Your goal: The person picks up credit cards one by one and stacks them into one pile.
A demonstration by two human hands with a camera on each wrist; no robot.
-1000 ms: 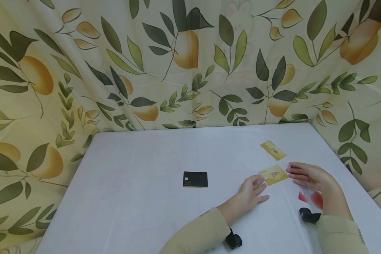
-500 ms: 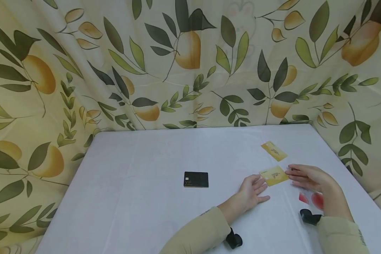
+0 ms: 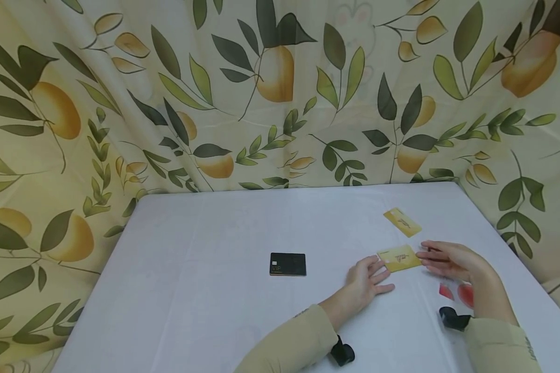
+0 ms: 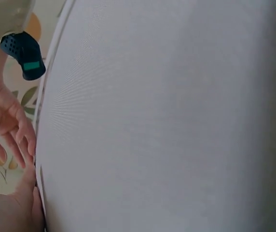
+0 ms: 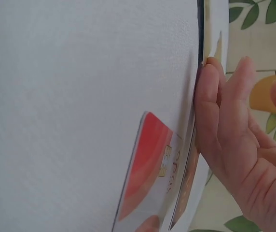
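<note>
- Grip: we had neither hand clenched. Our L hand (image 3: 364, 286) was loose, fingers extended & thumb apart, tips at the near gold card (image 3: 400, 258), L edge.
- Surface: we worked over a table w/ white cloth (image 3: 205, 269), a few faint creases in it. The near gold card was on the R half, btwn our hands; flat or slightly raised, we couldn't tell.
- Also on the cloth: far gold card (image 3: 402, 222) just beyond the near one, lying at a slant; black VIP card (image 3: 288, 264) nr the middle, well apart; red-and-white card (image 3: 465, 294) below our R hand (image 3: 457, 261), partly hidden by the arm.
- Room: behind the table we had a cream curtain (image 3: 298, 119) w/ yellow fruit & green leaves, hanging at the back & both sides.
- On us: khaki sleeves (image 3: 294, 342), a black camera (image 3: 343, 352) at each wrist.
- Grip, closer: R fingers were close together, only slightly bent, tips at the near card's R edge; so the card sat btwn both sets of fingertips, no fist either side.
</note>
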